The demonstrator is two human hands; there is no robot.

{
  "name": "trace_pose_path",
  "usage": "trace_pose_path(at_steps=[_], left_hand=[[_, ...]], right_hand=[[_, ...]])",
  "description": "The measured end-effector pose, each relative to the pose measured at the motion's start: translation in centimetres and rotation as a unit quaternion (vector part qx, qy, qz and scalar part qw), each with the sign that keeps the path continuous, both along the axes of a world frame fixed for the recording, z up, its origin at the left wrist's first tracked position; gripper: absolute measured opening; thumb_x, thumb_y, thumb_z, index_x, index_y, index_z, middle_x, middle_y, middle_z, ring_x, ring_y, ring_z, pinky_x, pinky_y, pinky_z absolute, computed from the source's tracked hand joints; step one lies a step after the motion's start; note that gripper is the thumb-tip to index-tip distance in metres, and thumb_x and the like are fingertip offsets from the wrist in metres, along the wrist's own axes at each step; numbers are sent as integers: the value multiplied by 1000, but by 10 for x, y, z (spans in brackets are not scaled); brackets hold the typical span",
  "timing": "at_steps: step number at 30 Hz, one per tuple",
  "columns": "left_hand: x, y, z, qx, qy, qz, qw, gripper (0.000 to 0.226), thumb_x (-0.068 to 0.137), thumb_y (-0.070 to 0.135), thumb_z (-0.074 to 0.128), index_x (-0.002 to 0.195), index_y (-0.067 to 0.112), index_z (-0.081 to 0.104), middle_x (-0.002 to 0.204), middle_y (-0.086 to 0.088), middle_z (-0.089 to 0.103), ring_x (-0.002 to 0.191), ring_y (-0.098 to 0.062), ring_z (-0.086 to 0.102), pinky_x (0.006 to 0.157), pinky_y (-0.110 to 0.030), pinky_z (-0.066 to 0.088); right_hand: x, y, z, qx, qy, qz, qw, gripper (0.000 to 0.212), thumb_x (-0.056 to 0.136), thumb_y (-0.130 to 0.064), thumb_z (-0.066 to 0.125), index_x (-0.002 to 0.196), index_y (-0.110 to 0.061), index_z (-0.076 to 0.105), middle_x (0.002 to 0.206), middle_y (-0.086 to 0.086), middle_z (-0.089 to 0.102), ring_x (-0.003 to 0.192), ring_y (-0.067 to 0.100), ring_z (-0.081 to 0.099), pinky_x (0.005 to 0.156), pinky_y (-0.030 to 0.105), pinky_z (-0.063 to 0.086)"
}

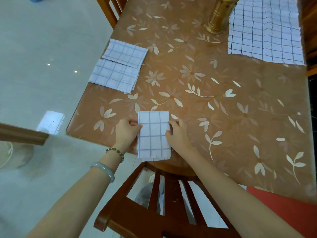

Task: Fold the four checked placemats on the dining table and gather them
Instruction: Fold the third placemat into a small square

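A folded checked placemat [153, 133], white with blue lines, sits at the table's near edge. My left hand [127, 133] grips its left edge, fingers curled round it. Its right edge is held by my right hand [178, 134]. Two more folded placemats lie at the table's left edge, one [126, 53] partly overlapping the other [114, 77]. An unfolded checked placemat [265, 30] lies flat at the far right corner.
The table [223, 100] has a brown flowered cover. A brass container [220, 14] stands beside the unfolded mat. A wooden chair back [164, 203] is right under my arms, another chair [109, 9] at the far left.
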State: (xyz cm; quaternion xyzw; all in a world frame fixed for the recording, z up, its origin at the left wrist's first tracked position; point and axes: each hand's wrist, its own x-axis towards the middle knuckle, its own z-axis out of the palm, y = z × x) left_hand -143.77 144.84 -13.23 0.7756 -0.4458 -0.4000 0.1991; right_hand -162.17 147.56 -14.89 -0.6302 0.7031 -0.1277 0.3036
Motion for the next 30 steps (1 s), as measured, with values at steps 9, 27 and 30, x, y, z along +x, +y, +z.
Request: trace_pose_path(at_steps=[9, 27, 30], left_hand=[[-10, 4, -15, -33, -27, -71, 997, 57, 78, 9, 71, 130, 15, 46, 109, 3, 55, 100, -19, 56, 90, -38, 51], [-34, 3, -48, -185, -288, -508, 790, 64, 94, 50, 27, 132, 4, 50, 136, -17, 51, 124, -37, 49, 107, -50, 37], [-36, 7, -57, -135, -302, -530, 781, 82, 90, 65, 13, 153, 12, 19, 159, -12, 18, 146, -34, 17, 116, -52, 6]], right_hand=[[-3, -5, -5, 28, -53, -8, 998, 48, 90, -6, 50, 138, -8, 41, 136, 9, 42, 128, 24, 37, 106, 33, 32], [-35, -20, -36, -144, 192, 74, 968, 30, 88, -36, 50, 113, -33, 67, 118, 17, 59, 108, 37, 52, 95, 51, 34], [-40, -17, -35, -104, 188, 106, 971, 40, 89, -48, 41, 120, -36, 62, 140, 19, 47, 130, 39, 38, 108, 59, 16]])
